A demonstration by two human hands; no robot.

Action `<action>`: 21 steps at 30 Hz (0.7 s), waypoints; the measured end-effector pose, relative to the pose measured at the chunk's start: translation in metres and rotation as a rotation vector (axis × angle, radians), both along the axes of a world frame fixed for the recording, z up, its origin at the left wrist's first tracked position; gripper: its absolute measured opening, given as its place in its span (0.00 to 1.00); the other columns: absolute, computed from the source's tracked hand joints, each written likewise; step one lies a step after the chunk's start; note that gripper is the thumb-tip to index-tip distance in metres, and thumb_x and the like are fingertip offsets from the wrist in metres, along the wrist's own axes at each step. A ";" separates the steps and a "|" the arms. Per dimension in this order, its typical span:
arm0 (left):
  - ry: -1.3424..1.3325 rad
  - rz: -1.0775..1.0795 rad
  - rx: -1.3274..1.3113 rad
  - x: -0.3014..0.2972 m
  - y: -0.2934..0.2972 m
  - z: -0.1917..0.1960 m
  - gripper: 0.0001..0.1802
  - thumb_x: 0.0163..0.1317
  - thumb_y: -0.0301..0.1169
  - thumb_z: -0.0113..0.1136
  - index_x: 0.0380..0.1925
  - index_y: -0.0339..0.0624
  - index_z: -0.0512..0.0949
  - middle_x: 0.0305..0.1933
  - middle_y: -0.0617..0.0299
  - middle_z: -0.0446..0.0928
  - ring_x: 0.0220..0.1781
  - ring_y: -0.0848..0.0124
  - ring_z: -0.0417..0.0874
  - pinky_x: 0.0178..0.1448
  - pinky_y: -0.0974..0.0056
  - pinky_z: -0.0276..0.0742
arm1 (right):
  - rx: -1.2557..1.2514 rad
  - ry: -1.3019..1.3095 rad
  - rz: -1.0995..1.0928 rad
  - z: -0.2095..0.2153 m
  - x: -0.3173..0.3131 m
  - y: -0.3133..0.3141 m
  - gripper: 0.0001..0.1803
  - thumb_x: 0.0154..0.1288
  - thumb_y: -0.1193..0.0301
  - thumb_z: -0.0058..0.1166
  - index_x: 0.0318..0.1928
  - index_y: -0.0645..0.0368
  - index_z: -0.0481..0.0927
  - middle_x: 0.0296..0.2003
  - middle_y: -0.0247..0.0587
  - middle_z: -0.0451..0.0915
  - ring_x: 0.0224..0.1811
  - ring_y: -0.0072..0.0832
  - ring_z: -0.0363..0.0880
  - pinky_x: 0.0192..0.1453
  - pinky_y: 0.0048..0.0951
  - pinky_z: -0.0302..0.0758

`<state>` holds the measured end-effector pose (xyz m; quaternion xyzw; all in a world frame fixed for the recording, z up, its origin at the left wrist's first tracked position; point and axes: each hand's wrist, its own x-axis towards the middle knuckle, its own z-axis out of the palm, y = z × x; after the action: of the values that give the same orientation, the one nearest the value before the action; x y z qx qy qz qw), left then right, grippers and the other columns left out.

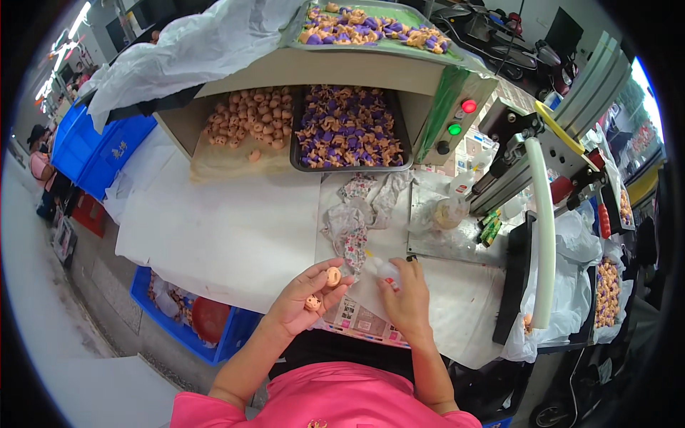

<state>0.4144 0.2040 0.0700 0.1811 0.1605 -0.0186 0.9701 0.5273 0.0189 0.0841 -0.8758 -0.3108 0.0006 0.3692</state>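
My left hand (pixel 296 294) is turned palm up above the near edge of the worktable. Its fingers curl round two small peach-coloured doll heads; one doll head (pixel 333 277) sits at the fingertips and shows a hollow side, while the other head (pixel 312 302) rests lower, by the palm. To the right, my right hand (pixel 409 299) has its thumb and fingers round a small whitish plastic bottle (pixel 386 269) at the tabletop. Part of the bottle is hidden behind the fingers. A crumpled floral cloth (pixel 349 225) lies just beyond both hands.
Under a shelf stand a pile of doll heads (pixel 253 118) and a black tray (pixel 408 146) of purple-and-peach doll bodies. Another tray (pixel 292 28) is on top. A metal press (pixel 503 167) with a pale hose (pixel 544 235) rises at right. Blue crates (pixel 221 349) stand at left.
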 end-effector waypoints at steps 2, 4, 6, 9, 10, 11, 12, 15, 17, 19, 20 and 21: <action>-0.006 -0.011 -0.020 0.002 -0.006 -0.007 0.20 0.67 0.29 0.54 0.59 0.39 0.68 0.51 0.56 0.77 0.57 0.64 0.79 0.55 0.65 0.83 | 0.077 -0.001 -0.031 0.005 -0.004 -0.011 0.21 0.52 0.74 0.64 0.48 0.62 0.75 0.39 0.47 0.76 0.42 0.42 0.76 0.47 0.37 0.73; 0.018 -0.057 -0.025 0.005 -0.012 -0.013 0.21 0.67 0.30 0.56 0.59 0.40 0.68 0.52 0.58 0.76 0.56 0.67 0.79 0.50 0.69 0.83 | 0.228 0.235 -0.068 0.011 -0.007 -0.021 0.22 0.51 0.74 0.67 0.47 0.62 0.74 0.37 0.40 0.76 0.39 0.30 0.77 0.45 0.29 0.74; 0.024 -0.080 -0.006 0.008 -0.016 -0.025 0.22 0.66 0.30 0.56 0.59 0.41 0.69 0.52 0.59 0.76 0.56 0.68 0.79 0.47 0.71 0.83 | 0.356 0.383 -0.101 0.011 -0.012 -0.030 0.23 0.51 0.74 0.69 0.47 0.62 0.73 0.36 0.37 0.76 0.39 0.25 0.76 0.44 0.26 0.73; 0.049 -0.106 0.054 0.013 -0.024 -0.036 0.21 0.66 0.29 0.57 0.59 0.43 0.69 0.53 0.62 0.75 0.55 0.71 0.79 0.40 0.74 0.81 | 0.496 0.466 -0.139 0.010 -0.017 -0.039 0.26 0.48 0.74 0.73 0.45 0.62 0.72 0.37 0.33 0.75 0.37 0.19 0.75 0.40 0.20 0.73; 0.068 -0.105 0.091 0.015 -0.027 -0.039 0.21 0.66 0.28 0.57 0.59 0.44 0.70 0.53 0.63 0.75 0.54 0.72 0.79 0.38 0.75 0.79 | 0.562 0.515 -0.159 0.008 -0.018 -0.040 0.25 0.48 0.74 0.74 0.44 0.61 0.72 0.36 0.33 0.75 0.36 0.19 0.74 0.39 0.20 0.73; 0.071 -0.107 0.089 0.016 -0.029 -0.041 0.21 0.66 0.28 0.57 0.59 0.44 0.70 0.53 0.63 0.75 0.54 0.72 0.79 0.38 0.75 0.79 | 0.629 0.563 -0.181 0.006 -0.019 -0.042 0.25 0.47 0.73 0.74 0.43 0.61 0.73 0.36 0.33 0.75 0.35 0.19 0.73 0.39 0.20 0.72; 0.071 -0.103 0.107 0.016 -0.031 -0.044 0.21 0.66 0.28 0.57 0.58 0.44 0.70 0.53 0.63 0.75 0.55 0.71 0.79 0.39 0.74 0.80 | 0.627 0.565 -0.184 0.003 -0.020 -0.043 0.25 0.47 0.73 0.74 0.43 0.61 0.73 0.36 0.33 0.75 0.35 0.19 0.73 0.39 0.20 0.72; 0.083 -0.101 0.130 0.017 -0.034 -0.047 0.21 0.65 0.27 0.57 0.58 0.44 0.70 0.55 0.62 0.74 0.55 0.70 0.79 0.41 0.74 0.81 | 0.584 0.350 -0.130 -0.007 -0.018 -0.046 0.25 0.47 0.66 0.75 0.42 0.61 0.75 0.34 0.32 0.73 0.35 0.20 0.73 0.39 0.21 0.71; 0.095 -0.104 0.135 0.019 -0.034 -0.047 0.21 0.65 0.27 0.57 0.58 0.44 0.70 0.56 0.61 0.74 0.56 0.70 0.78 0.41 0.74 0.82 | 0.496 0.179 -0.060 -0.011 -0.016 -0.047 0.22 0.49 0.66 0.74 0.39 0.61 0.77 0.33 0.33 0.72 0.34 0.20 0.73 0.37 0.21 0.69; 0.090 -0.104 0.142 0.019 -0.034 -0.047 0.21 0.66 0.27 0.57 0.58 0.44 0.69 0.57 0.59 0.73 0.57 0.69 0.78 0.41 0.74 0.82 | 0.492 0.154 -0.040 -0.011 -0.016 -0.045 0.22 0.49 0.66 0.74 0.39 0.62 0.77 0.33 0.33 0.72 0.33 0.21 0.72 0.36 0.21 0.69; 0.093 -0.104 0.143 0.019 -0.035 -0.047 0.21 0.66 0.27 0.57 0.58 0.44 0.69 0.57 0.59 0.73 0.57 0.69 0.78 0.41 0.74 0.82 | 0.486 0.128 -0.020 -0.011 -0.017 -0.044 0.22 0.50 0.65 0.74 0.39 0.62 0.77 0.33 0.33 0.72 0.33 0.21 0.72 0.35 0.21 0.68; 0.096 -0.103 0.152 0.020 -0.035 -0.046 0.21 0.66 0.27 0.57 0.58 0.44 0.69 0.57 0.58 0.73 0.56 0.69 0.78 0.40 0.74 0.82 | 0.487 0.131 -0.020 -0.012 -0.017 -0.044 0.22 0.50 0.65 0.74 0.39 0.62 0.77 0.33 0.33 0.72 0.33 0.21 0.72 0.35 0.21 0.68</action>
<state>0.4341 0.1690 0.0240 0.2611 0.1981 -0.0648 0.9425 0.5105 -0.0249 0.0719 -0.7622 -0.2684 -0.0214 0.5887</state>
